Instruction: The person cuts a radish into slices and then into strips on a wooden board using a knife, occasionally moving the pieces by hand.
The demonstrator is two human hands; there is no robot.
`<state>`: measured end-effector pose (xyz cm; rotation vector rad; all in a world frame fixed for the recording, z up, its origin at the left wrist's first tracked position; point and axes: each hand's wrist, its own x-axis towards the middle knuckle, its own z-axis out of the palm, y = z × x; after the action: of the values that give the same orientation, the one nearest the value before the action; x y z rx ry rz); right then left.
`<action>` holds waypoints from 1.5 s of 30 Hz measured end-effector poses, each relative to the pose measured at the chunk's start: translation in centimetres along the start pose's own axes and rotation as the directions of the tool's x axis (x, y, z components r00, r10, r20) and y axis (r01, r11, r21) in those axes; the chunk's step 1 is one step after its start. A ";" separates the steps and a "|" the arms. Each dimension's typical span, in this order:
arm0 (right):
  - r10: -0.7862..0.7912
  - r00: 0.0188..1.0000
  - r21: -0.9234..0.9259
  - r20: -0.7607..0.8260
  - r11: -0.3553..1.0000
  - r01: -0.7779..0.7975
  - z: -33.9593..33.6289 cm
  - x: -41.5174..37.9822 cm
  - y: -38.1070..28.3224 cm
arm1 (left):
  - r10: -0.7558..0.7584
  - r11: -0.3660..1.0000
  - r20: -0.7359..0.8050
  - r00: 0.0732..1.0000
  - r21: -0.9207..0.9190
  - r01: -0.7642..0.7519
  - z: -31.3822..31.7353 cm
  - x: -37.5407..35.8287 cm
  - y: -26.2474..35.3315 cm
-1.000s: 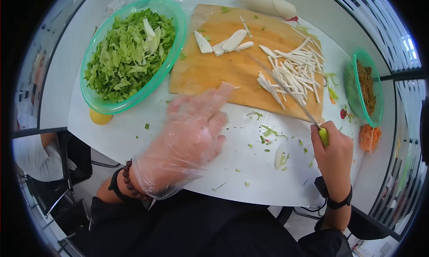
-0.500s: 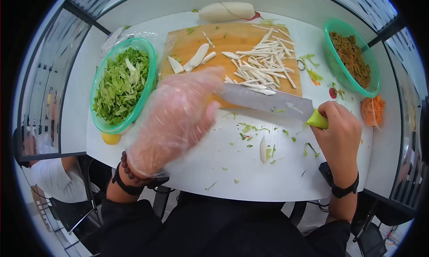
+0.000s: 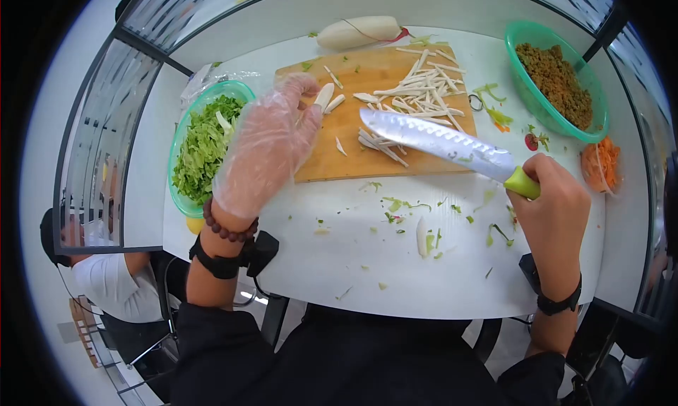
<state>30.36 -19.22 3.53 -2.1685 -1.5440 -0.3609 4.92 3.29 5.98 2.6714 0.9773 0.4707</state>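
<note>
My left hand point(image 3: 265, 145), in a clear plastic glove, is at the board's left side. Its thumb and fingers are apart and curved around the near end of a white radish slice point(image 3: 324, 95); I see no firm grip. My right hand point(image 3: 554, 194), ungloved, is closed on the green handle of a kitchen knife point(image 3: 445, 146). The wide blade points left, lifted over the front of the wooden cutting board point(image 3: 332, 162). Beneath and behind the blade lies a pile of white radish strips point(image 3: 431, 88). A small radish piece point(image 3: 340, 146) rests left of the knife tip.
A whole white radish point(image 3: 359, 32) lies behind the board. Left stands a green basket of chopped leaves point(image 3: 205, 148); right, a green bowl point(image 3: 519, 74) of brown crumbly food and a tub of orange shreds point(image 3: 600, 164). Scraps litter the white table point(image 3: 339, 265). A person sits far left.
My left hand has moved from the knife tip back and left to the radish slices. The knife has risen off the strips, its blade turned to show its face. The view has shifted slightly.
</note>
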 end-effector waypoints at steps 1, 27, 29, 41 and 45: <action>0.032 0.999 0.027 0.000 0.999 -0.032 -0.2 0.0 0.1 | -0.016 0.997 -0.012 1.000 0.076 0.017 0.3 0.2 -0.6; -0.161 0.778 0.491 0.607 0.846 -0.207 -0.3 0.0 -3.9 | -0.270 0.955 -0.113 0.956 -0.158 0.251 -1.3 -3.8 -0.8; -0.105 0.829 0.444 0.549 0.878 -0.182 -0.2 -0.1 -4.0 | -0.290 0.941 -0.085 0.953 -0.206 0.268 -0.8 -4.2 -1.1; 0.112 0.816 0.525 0.567 0.715 -0.463 0.6 0.4 -1.2 | -0.281 0.894 0.138 0.950 -0.322 0.311 1.8 -3.8 -0.8; 0.137 0.791 0.525 0.596 0.679 -0.513 0.7 0.2 -0.8 | -0.322 0.909 0.175 0.930 -0.216 0.355 1.4 -3.4 0.0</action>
<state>29.63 -18.43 3.19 -1.9348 -1.1684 0.8632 2.98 0.83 3.95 2.2211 1.2238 0.3050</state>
